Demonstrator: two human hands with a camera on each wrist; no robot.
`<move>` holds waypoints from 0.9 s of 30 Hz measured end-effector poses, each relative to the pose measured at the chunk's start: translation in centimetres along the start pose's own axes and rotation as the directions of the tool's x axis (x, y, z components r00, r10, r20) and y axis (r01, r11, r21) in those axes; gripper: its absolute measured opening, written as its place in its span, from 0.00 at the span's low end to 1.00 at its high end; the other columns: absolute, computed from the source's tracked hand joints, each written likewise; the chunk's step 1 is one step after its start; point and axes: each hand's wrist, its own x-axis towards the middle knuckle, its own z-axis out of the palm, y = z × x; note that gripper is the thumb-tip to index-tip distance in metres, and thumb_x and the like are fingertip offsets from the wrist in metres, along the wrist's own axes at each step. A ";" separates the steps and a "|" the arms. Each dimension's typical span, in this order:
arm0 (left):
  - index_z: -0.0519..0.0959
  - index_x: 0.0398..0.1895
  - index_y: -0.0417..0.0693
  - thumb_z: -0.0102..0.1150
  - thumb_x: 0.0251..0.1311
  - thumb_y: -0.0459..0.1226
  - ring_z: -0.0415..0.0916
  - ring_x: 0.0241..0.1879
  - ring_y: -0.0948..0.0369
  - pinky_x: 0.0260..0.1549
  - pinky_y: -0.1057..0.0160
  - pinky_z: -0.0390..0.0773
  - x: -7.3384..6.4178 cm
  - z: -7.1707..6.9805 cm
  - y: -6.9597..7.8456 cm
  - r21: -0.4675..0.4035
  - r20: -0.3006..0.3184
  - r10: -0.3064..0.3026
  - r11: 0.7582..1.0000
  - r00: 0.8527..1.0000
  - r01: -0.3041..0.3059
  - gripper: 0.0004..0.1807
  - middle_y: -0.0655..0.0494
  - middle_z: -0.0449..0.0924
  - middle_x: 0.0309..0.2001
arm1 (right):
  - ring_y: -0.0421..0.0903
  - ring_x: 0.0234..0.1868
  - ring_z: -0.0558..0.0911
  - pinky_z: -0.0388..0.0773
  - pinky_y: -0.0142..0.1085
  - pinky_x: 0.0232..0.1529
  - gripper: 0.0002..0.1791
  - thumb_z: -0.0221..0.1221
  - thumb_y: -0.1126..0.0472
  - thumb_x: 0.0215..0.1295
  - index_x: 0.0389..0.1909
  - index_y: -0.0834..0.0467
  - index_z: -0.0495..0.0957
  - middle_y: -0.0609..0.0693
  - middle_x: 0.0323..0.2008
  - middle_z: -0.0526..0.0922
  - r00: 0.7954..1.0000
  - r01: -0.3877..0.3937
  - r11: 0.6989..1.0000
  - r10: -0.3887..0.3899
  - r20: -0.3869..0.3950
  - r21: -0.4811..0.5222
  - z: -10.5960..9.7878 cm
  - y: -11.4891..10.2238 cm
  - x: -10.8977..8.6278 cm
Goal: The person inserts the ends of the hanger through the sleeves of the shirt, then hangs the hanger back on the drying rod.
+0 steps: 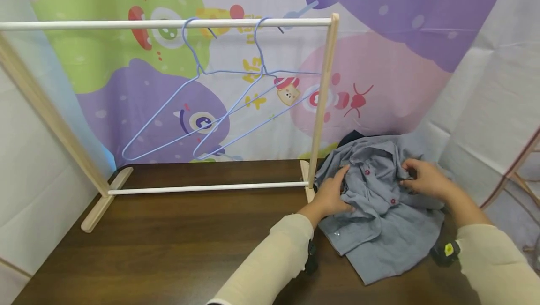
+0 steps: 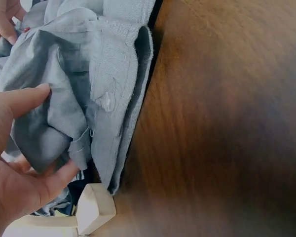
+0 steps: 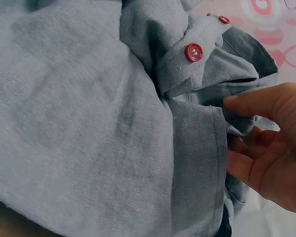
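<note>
A crumpled grey-blue shirt with red buttons lies heaped on the table at the right, beside the rack's foot. My left hand is at its left side, thumb and fingers spread wide against the cloth. In the left wrist view, a fold of cloth lies between that thumb and the fingers below it. At the shirt's right side, my right hand has its fingers curled at a fold. Up close in the right wrist view, the right thumb touches the fabric and the fingertips are hidden behind its edge.
A wooden rack with a white top rail stands on the brown table, left of the shirt. Two blue wire hangers hang from the rail. Dark cloth shows behind the shirt. A patterned curtain hangs at the back.
</note>
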 end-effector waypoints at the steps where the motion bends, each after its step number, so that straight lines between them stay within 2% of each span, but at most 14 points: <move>1: 0.56 0.75 0.53 0.77 0.45 0.40 0.72 0.56 0.58 0.52 0.64 0.72 0.0 0.0 0.0 0.027 0.010 -0.002 1.000 1.000 0.002 0.54 0.51 0.75 0.56 | 0.41 0.19 0.73 0.74 0.34 0.19 0.14 0.63 0.75 0.52 0.32 0.63 0.67 0.47 0.21 0.66 1.000 0.006 1.000 -0.006 -0.002 0.005 0.1 0.0 0.0; 3: 0.64 0.71 0.52 0.75 0.48 0.41 0.71 0.59 0.57 0.54 0.65 0.71 0.0 0.2 0.0 0.074 0.019 -0.002 0.997 1.000 0.000 0.44 0.52 0.75 0.58 | 0.41 0.20 0.72 0.74 0.34 0.19 0.13 0.61 0.77 0.50 0.32 0.63 0.68 0.47 0.21 0.65 1.000 0.014 1.000 -0.013 -0.012 0.007 0.3 -0.1 -0.1; 5: 0.72 0.62 0.51 0.72 0.51 0.41 0.72 0.55 0.60 0.51 0.67 0.71 0.0 0.4 -0.1 0.094 0.005 0.010 0.995 1.000 -0.011 0.33 0.56 0.77 0.55 | 0.41 0.21 0.72 0.75 0.34 0.19 0.13 0.58 0.78 0.50 0.32 0.63 0.68 0.47 0.22 0.65 1.000 0.003 1.000 -0.003 -0.018 0.029 0.4 -0.2 -0.3; 7: 0.77 0.53 0.51 0.72 0.50 0.38 0.74 0.48 0.63 0.45 0.69 0.72 0.0 0.5 -0.2 0.085 -0.032 0.042 0.996 0.999 -0.039 0.25 0.58 0.79 0.47 | 0.41 0.20 0.72 0.76 0.34 0.19 0.13 0.56 0.80 0.48 0.32 0.64 0.68 0.48 0.22 0.66 0.999 0.004 0.999 -0.002 -0.037 0.053 0.4 -0.2 -0.5; 10: 0.79 0.41 0.50 0.72 0.47 0.34 0.71 0.36 0.66 0.36 0.72 0.70 -0.2 0.3 -0.3 0.047 -0.091 0.109 0.993 0.990 -0.105 0.17 0.60 0.78 0.36 | 0.38 0.19 0.75 0.78 0.34 0.18 0.12 0.56 0.81 0.48 0.31 0.65 0.69 0.50 0.23 0.72 0.997 0.005 0.995 0.002 -0.074 0.103 0.3 -0.3 -0.8; 12: 0.79 0.38 0.48 0.70 0.46 0.30 0.69 0.32 0.67 0.33 0.73 0.69 -0.5 0.0 -0.3 0.014 -0.127 0.141 0.990 0.982 -0.141 0.15 0.60 0.77 0.33 | 0.36 0.20 0.76 0.78 0.35 0.18 0.12 0.56 0.81 0.49 0.31 0.65 0.70 0.52 0.24 0.75 0.995 0.015 0.992 -0.003 -0.099 0.127 0.1 -0.6 -1.1; 17: 0.79 0.35 0.47 0.67 0.44 0.26 0.68 0.31 0.67 0.32 0.74 0.69 -0.9 -0.6 -0.4 -0.037 -0.232 0.180 0.980 0.956 -0.194 0.14 0.58 0.77 0.34 | 0.35 0.24 0.78 0.80 0.35 0.20 0.10 0.55 0.82 0.53 0.33 0.67 0.71 0.55 0.28 0.77 0.990 0.037 0.981 -0.010 -0.141 0.190 -0.7 -1.8 -2.0; 21: 0.80 0.33 0.46 0.68 0.43 0.26 0.72 0.32 0.67 0.36 0.73 0.71 -1.1 -1.3 -0.4 -0.028 -0.326 0.203 0.974 0.923 -0.224 0.13 0.57 0.78 0.34 | 0.34 0.24 0.76 0.79 0.33 0.21 0.10 0.59 0.79 0.55 0.32 0.63 0.72 0.52 0.27 0.76 0.979 0.052 0.987 -0.020 -0.201 0.154 -1.4 -2.7 -2.6; 24: 0.79 0.31 0.45 0.68 0.42 0.25 0.74 0.34 0.66 0.37 0.75 0.72 -1.5 -1.9 -0.3 -0.053 -0.372 0.216 0.966 0.903 -0.253 0.12 0.55 0.78 0.34 | 0.33 0.25 0.76 0.79 0.31 0.23 0.12 0.61 0.77 0.56 0.31 0.58 0.73 0.49 0.27 0.77 0.975 0.047 0.987 -0.013 -0.222 0.152 -1.8 -3.5 -2.8; 27: 0.79 0.30 0.43 0.68 0.43 0.24 0.75 0.35 0.63 0.37 0.76 0.73 -2.0 -2.7 -0.4 -0.092 -0.392 0.226 0.955 0.892 -0.283 0.12 0.53 0.78 0.34 | 0.30 0.29 0.76 0.78 0.29 0.24 0.11 0.61 0.76 0.57 0.31 0.58 0.74 0.46 0.29 0.77 0.974 0.053 0.986 -0.016 -0.225 0.159 -1.9 -4.1 -2.9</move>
